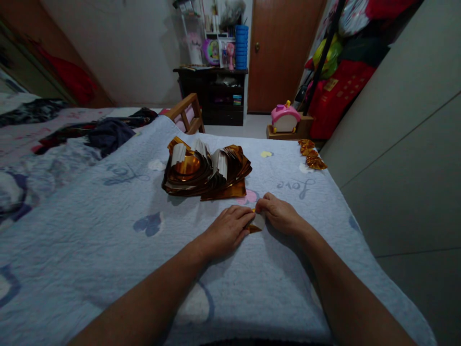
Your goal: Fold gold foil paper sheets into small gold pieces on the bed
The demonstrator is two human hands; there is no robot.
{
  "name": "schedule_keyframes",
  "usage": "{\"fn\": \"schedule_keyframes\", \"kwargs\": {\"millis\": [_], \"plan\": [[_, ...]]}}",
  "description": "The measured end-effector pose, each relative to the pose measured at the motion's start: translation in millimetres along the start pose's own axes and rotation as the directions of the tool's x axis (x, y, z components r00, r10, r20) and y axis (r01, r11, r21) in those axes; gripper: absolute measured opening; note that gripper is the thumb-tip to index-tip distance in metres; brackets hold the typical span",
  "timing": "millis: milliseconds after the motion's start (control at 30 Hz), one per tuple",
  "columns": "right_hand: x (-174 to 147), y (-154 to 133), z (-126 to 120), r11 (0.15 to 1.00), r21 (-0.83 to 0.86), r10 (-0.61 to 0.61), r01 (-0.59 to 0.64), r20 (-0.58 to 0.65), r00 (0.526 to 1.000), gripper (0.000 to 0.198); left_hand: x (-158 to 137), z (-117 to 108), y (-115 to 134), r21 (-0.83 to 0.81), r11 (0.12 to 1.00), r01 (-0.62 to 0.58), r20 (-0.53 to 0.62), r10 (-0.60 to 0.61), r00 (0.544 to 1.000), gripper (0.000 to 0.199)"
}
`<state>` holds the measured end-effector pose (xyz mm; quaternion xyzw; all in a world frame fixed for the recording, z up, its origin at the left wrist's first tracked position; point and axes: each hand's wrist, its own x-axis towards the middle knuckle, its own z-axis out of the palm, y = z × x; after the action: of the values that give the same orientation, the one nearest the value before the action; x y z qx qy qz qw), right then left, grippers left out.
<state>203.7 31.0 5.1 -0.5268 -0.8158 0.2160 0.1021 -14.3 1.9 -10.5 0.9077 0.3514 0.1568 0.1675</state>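
Note:
A small sheet of gold foil paper (258, 221) with a pale face lies on the quilt between my hands, partly folded. My left hand (230, 228) rests palm down over its left side, fingers laid flat and thumb apart. At its upper right edge, my right hand (279, 213) pinches the paper between thumb and curled fingers. Just beyond my hands is a large fanned stack of gold foil paper (207, 173), white edges showing. Several folded gold pieces (311, 154) sit in a row at the quilt's far right corner.
The pale blue quilt (151, 269) covers the bed under my arms. Dark clothes (111, 137) lie at the far left. A white cabinet (406, 158) stands close on the right. Past the bed are a pink toy (285, 118), a dark shelf (212, 96) and a brown door (283, 57).

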Motion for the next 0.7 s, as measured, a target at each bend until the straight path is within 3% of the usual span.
{"fn": "schedule_keyframes", "kwargs": {"millis": [267, 467, 700], "plan": [[-4, -16, -3, 0.995, -0.046, 0.080, -0.083, -0.070, 0.994, 0.023, 1, 1, 0, 0.003, 1.000, -0.018, -0.033, 0.018, 0.999, 0.041], [-10, -23, 6, 0.970, -0.101, 0.209, -0.222, -0.130, 0.969, 0.011, 0, 5, -2, -0.008, 0.999, -0.043, -0.071, 0.042, 0.997, 0.040], [-12, -25, 11, 0.941, -0.118, 0.287, -0.318, -0.221, 0.932, 0.011, 1, 7, -4, 0.000, 0.999, -0.053, -0.096, 0.053, 0.994, 0.039]]}}
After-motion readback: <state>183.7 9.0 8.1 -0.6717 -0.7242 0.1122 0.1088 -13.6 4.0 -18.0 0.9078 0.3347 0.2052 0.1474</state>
